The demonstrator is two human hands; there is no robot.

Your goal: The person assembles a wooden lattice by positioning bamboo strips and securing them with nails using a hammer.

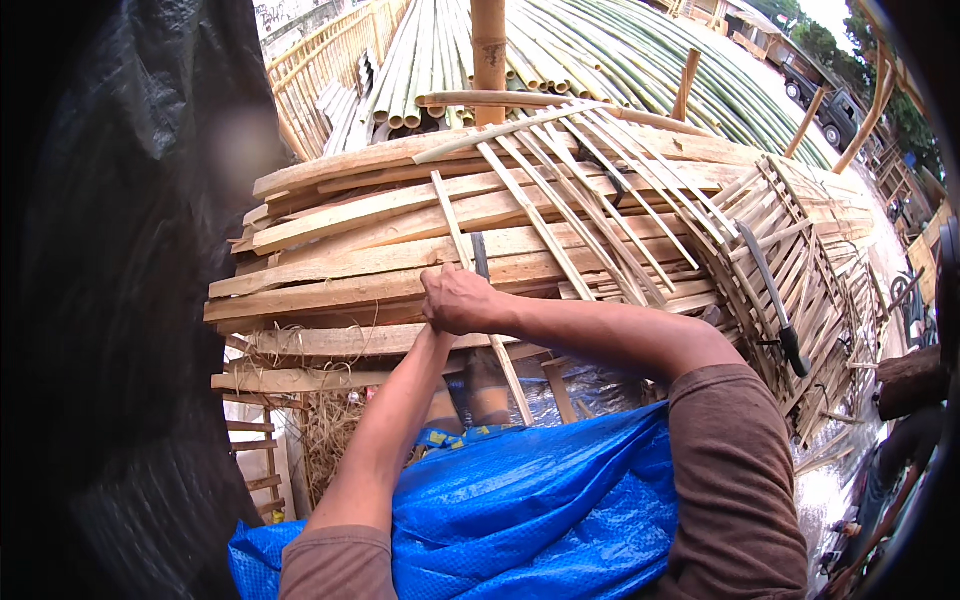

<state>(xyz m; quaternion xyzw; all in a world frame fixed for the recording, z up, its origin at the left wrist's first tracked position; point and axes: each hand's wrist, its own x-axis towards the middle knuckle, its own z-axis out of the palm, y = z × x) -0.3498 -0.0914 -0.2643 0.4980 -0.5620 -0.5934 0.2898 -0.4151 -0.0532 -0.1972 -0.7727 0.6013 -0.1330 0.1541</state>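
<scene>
Tarp (530, 500) lies nearest, probably for protection; beyond, the right hand (468, 303) is clenched, apparently around a dark blade (480, 257). The left hand's (434, 326) grip is hidden. Beside them a strip (511, 380) crosses planks (345, 298), likely for support.

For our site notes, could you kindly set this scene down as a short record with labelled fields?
Right hand: curled into a fist; its exact grip is hidden
Left hand: meets the right, mostly hidden behind it
At the hands: a thin wooden strip showing above and below them; a dark flat piece just above
In front: stacked planks, with more thin strips across them
Right side: a long tool with a black handle
Over the lap: blue tarp
Background: long poles
</scene>
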